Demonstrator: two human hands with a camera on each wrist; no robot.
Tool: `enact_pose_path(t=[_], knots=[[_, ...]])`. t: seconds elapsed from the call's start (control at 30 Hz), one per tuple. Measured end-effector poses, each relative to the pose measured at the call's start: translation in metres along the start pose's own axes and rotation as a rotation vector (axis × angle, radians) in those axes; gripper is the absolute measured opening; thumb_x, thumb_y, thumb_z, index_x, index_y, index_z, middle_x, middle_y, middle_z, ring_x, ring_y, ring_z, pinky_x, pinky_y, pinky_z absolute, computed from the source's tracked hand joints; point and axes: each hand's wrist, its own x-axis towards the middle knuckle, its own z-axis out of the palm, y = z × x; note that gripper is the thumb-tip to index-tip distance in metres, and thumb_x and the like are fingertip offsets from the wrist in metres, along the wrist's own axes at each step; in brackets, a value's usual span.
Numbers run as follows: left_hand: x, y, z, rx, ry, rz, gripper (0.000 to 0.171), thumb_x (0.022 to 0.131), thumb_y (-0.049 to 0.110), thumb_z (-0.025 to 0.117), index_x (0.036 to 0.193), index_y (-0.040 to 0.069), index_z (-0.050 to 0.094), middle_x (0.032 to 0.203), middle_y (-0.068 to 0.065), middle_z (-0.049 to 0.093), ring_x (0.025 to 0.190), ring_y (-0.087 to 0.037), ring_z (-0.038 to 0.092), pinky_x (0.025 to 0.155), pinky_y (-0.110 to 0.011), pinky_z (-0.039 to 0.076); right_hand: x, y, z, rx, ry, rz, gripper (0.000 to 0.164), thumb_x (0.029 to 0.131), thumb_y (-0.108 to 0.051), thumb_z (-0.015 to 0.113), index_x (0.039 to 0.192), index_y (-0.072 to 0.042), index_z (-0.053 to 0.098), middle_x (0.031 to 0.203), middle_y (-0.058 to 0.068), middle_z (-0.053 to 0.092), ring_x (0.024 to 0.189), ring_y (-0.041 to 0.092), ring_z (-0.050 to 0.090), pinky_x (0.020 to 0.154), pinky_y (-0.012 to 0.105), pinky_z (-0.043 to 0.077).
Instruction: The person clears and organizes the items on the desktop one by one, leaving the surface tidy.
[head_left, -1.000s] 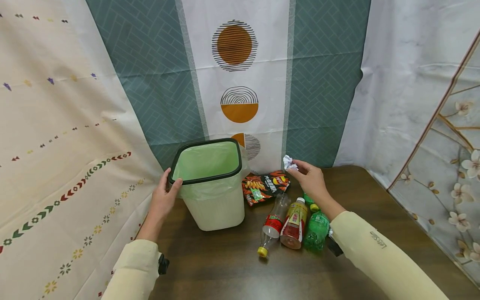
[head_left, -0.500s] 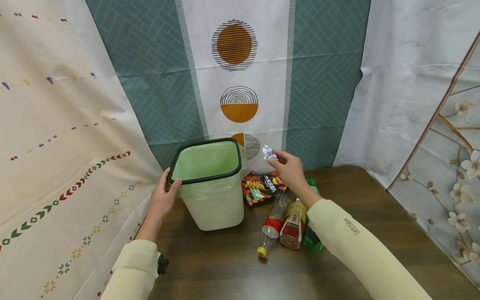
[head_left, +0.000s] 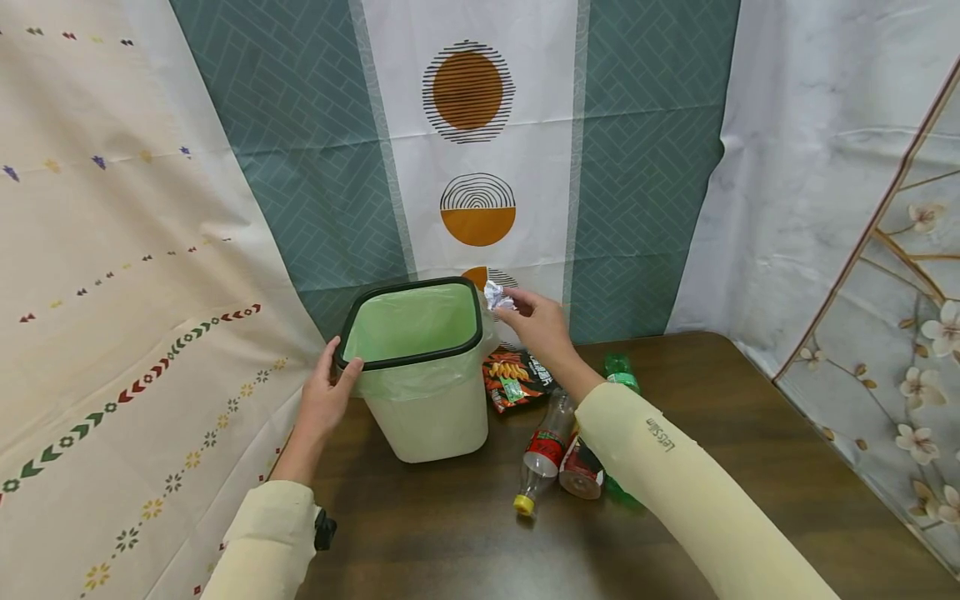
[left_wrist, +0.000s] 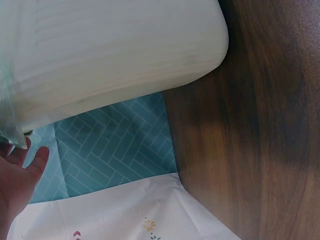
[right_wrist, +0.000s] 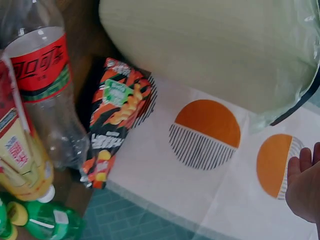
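Note:
A light trash bin (head_left: 431,421) with a black rim and a pale green liner bag (head_left: 420,383) stands on the table. My left hand (head_left: 322,400) holds the bin's front left rim corner, thumb on the front side and fingers on the left; in the left wrist view part of this hand (left_wrist: 17,177) is beside the liner. Between thumb and fingertips my right hand (head_left: 542,329) pinches a crumpled piece of white paper (head_left: 497,296), just right of the bin's rim. The right wrist view shows this hand (right_wrist: 304,187) at its edge, the paper out of sight.
Right of the bin lie a black and red chip bag (head_left: 513,379), a clear cola bottle (head_left: 546,450) with a yellow cap and a bottle with a red label (head_left: 581,475). Green plastic bottles (right_wrist: 52,220) lie beyond, partly behind my right arm. Patterned cloths hang behind the table (head_left: 450,533).
My right hand has moved left with the crumpled paper, from above the bottles to the bin's right rim. My left hand and the bin have stayed in place.

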Motion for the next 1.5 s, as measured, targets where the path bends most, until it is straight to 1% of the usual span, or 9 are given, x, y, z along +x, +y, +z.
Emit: enact_pose_path(t=[0.1, 0.33, 0.57, 0.8, 1.03, 1.23, 1.33, 1.4, 1.5], knots=[[0.0, -0.001, 0.0, -0.001, 0.002, 0.001, 0.075, 0.102, 0.049, 0.049, 0.161, 0.019, 0.015, 0.16, -0.018, 0.024, 0.144, -0.033, 0.028, 0.113, -0.051, 0.028, 0.004, -0.007, 0.008, -0.008, -0.006, 0.002, 0.043, 0.094, -0.024, 0.072, 0.133, -0.008, 0.064, 0.125, 0.01, 0.065, 0.113, 0.022, 0.06, 0.093, 0.037, 0.051], [-0.001, -0.001, -0.001, -0.016, -0.001, 0.008, 0.074, 0.102, 0.046, 0.05, 0.161, 0.017, 0.015, 0.161, -0.018, 0.022, 0.146, -0.031, 0.024, 0.114, -0.051, 0.026, 0.01, -0.021, 0.022, -0.005, -0.036, -0.021, 0.043, 0.093, -0.023, 0.072, 0.133, -0.009, 0.065, 0.12, 0.009, 0.066, 0.109, 0.022, 0.061, 0.089, 0.035, 0.052], [0.0, 0.0, -0.001, -0.001, 0.01, 0.007, 0.074, 0.102, 0.047, 0.05, 0.161, 0.017, 0.017, 0.16, -0.018, 0.025, 0.144, -0.033, 0.029, 0.113, -0.051, 0.028, 0.016, -0.031, 0.034, -0.029, -0.049, -0.035, 0.043, 0.093, -0.023, 0.073, 0.132, -0.008, 0.064, 0.119, 0.009, 0.066, 0.105, 0.021, 0.062, 0.085, 0.034, 0.053], [0.001, -0.001, 0.0, -0.007, 0.011, 0.007, 0.074, 0.102, 0.046, 0.05, 0.161, 0.017, 0.017, 0.16, -0.017, 0.024, 0.145, -0.031, 0.027, 0.113, -0.05, 0.028, 0.026, -0.036, 0.048, -0.094, -0.052, -0.069, 0.043, 0.092, -0.022, 0.074, 0.131, -0.007, 0.066, 0.116, 0.009, 0.068, 0.1, 0.019, 0.064, 0.08, 0.03, 0.054], [0.001, -0.001, 0.0, 0.0, 0.013, 0.0, 0.074, 0.102, 0.048, 0.05, 0.161, 0.019, 0.017, 0.16, -0.016, 0.024, 0.145, -0.03, 0.027, 0.114, -0.05, 0.028, 0.027, -0.039, 0.061, -0.179, -0.081, -0.072, 0.044, 0.092, -0.026, 0.074, 0.131, -0.009, 0.066, 0.116, 0.007, 0.068, 0.099, 0.02, 0.062, 0.075, 0.029, 0.052], [-0.001, 0.0, 0.002, 0.01, 0.011, -0.013, 0.074, 0.101, 0.05, 0.05, 0.161, 0.021, 0.017, 0.16, -0.016, 0.026, 0.142, -0.034, 0.034, 0.112, -0.05, 0.032, 0.025, -0.041, 0.071, -0.221, -0.116, -0.084, 0.045, 0.092, -0.029, 0.073, 0.133, -0.011, 0.065, 0.118, 0.005, 0.068, 0.102, 0.019, 0.062, 0.073, 0.028, 0.052], [-0.001, 0.0, 0.002, 0.005, 0.011, -0.012, 0.074, 0.101, 0.049, 0.05, 0.161, 0.021, 0.017, 0.16, -0.016, 0.025, 0.141, -0.035, 0.035, 0.111, -0.051, 0.032, 0.024, -0.041, 0.074, -0.23, -0.133, -0.086, 0.048, 0.093, -0.029, 0.072, 0.136, -0.011, 0.062, 0.122, 0.005, 0.067, 0.106, 0.02, 0.062, 0.075, 0.03, 0.052], [-0.001, 0.0, 0.002, 0.003, 0.012, -0.009, 0.074, 0.101, 0.049, 0.05, 0.161, 0.019, 0.017, 0.16, -0.017, 0.025, 0.141, -0.035, 0.035, 0.111, -0.051, 0.032, 0.023, -0.041, 0.076, -0.232, -0.152, -0.082, 0.052, 0.093, -0.031, 0.072, 0.14, -0.012, 0.058, 0.127, 0.005, 0.066, 0.113, 0.02, 0.061, 0.082, 0.032, 0.053], [-0.001, 0.0, 0.001, 0.002, 0.019, -0.003, 0.074, 0.101, 0.048, 0.05, 0.16, 0.017, 0.018, 0.159, -0.018, 0.026, 0.14, -0.036, 0.036, 0.111, -0.052, 0.032, 0.022, -0.04, 0.078, -0.23, -0.18, -0.075, 0.059, 0.093, -0.033, 0.071, 0.146, -0.014, 0.052, 0.134, 0.004, 0.062, 0.122, 0.02, 0.057, 0.093, 0.035, 0.05]])
